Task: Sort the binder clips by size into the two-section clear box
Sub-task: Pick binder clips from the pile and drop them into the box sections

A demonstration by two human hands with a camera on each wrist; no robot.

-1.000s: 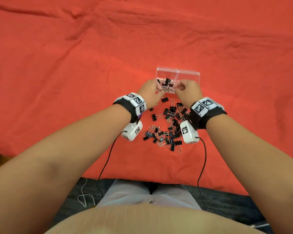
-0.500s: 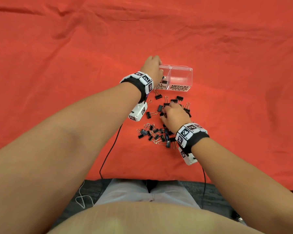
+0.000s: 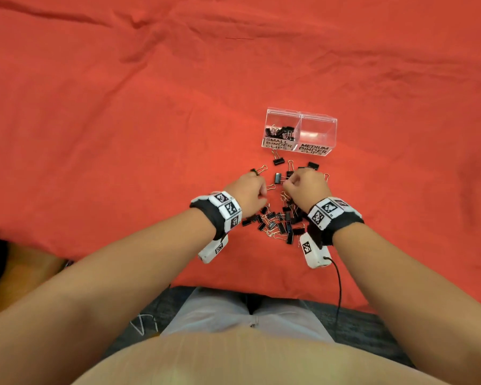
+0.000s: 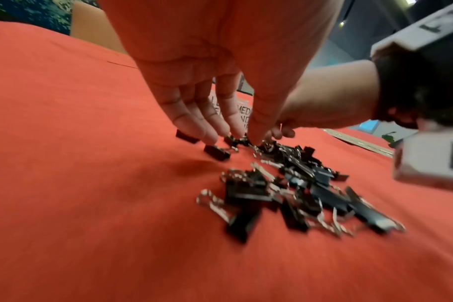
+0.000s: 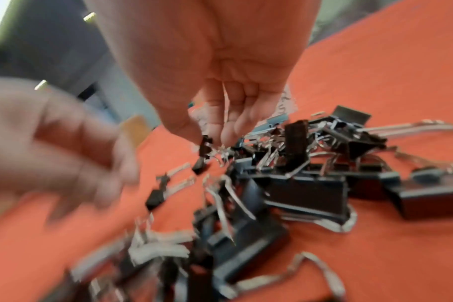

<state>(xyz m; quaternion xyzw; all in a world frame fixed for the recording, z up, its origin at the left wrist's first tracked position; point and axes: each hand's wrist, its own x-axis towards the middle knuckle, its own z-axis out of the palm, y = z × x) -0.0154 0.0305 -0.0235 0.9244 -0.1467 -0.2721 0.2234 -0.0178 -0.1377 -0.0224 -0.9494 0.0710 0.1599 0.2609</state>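
clear box [image 3: 317, 122] lies long axis left-right, labels facing the person

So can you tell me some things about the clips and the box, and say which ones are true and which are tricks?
1. The clear box sits on a red cloth. True.
2. The section labelled SMALL has black clips in it. True.
3. The section labelled MEDIUM is full of clips. False: no clips show in it.
4. All the clips are in the box. False: a pile of clips lies on the cloth.
5. Both hands are over the pile, left hand and right hand. True.
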